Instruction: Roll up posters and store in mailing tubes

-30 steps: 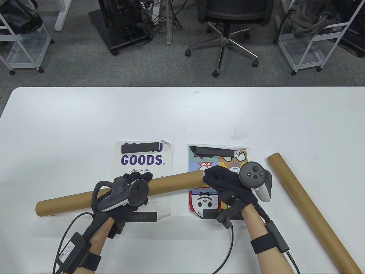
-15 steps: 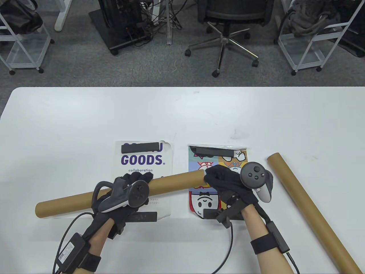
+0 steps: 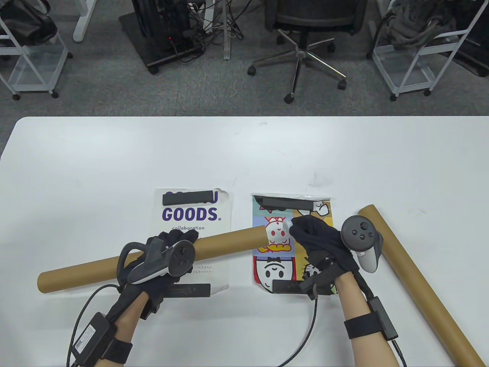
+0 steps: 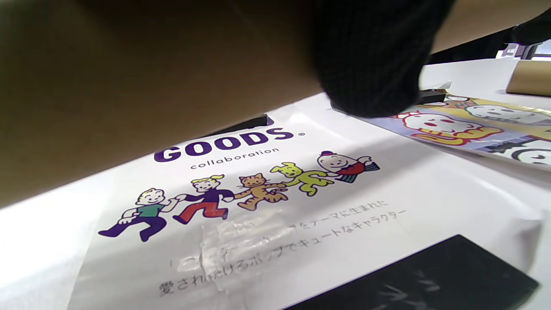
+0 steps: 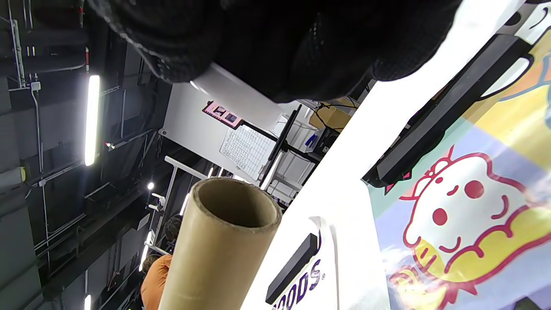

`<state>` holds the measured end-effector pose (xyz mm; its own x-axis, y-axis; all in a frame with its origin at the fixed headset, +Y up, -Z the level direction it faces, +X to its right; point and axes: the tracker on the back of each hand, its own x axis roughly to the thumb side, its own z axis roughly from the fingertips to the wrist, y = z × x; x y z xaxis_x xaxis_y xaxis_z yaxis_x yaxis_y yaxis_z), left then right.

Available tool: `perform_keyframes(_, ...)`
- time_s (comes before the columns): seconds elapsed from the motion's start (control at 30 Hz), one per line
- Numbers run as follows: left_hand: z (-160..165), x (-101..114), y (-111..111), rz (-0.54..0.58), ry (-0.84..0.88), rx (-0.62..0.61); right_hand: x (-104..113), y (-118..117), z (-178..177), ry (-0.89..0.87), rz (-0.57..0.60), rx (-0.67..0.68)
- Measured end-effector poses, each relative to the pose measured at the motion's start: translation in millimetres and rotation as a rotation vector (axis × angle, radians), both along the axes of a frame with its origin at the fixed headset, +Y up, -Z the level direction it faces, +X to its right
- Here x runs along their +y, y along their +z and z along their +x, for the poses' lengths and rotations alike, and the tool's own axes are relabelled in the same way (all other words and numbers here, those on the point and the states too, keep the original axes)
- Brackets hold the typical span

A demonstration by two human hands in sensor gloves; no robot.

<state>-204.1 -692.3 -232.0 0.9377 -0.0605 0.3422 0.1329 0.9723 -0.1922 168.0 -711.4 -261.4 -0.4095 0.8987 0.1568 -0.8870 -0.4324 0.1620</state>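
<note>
My left hand (image 3: 179, 239) grips a long brown mailing tube (image 3: 225, 242) round its middle and holds it slanted above the white "GOODS" poster (image 3: 191, 215). The tube's right end is open (image 5: 234, 209). My right hand (image 3: 300, 229) hovers just right of that end, over the colourful cartoon poster (image 3: 280, 239), pinching a small whitish cap (image 3: 285, 226). In the left wrist view the tube (image 4: 129, 86) fills the top, with one gloved finger (image 4: 370, 56) curled round it above the GOODS poster (image 4: 280, 206).
A second brown tube (image 3: 416, 279) lies diagonally at the right, near the table's edge. Black bar weights (image 3: 187, 198) (image 3: 284, 202) (image 3: 191, 289) hold the posters' ends flat. Beyond the table stand an office chair (image 3: 305, 23) and wire carts (image 3: 416, 49).
My right hand has drawn away to the right from the tube's end with the whitish cap, leaving that end open. The left hand and tube have shifted slightly left.
</note>
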Motion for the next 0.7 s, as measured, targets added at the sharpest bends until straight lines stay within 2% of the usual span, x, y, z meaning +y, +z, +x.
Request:
perform_keyframes(0.37, -25.5, -0.1, -12.9, 0.008, 0.006, 0.140, -0.6, 1.1, -2.8, 0.025, -0.004, 0.005)
perform_keyframes(0.7, -85.1, -12.6, -30.9, -0.093, 0.013, 0.431, -1.1, 2.8, -4.2, 0.028, -0.021, 0.012)
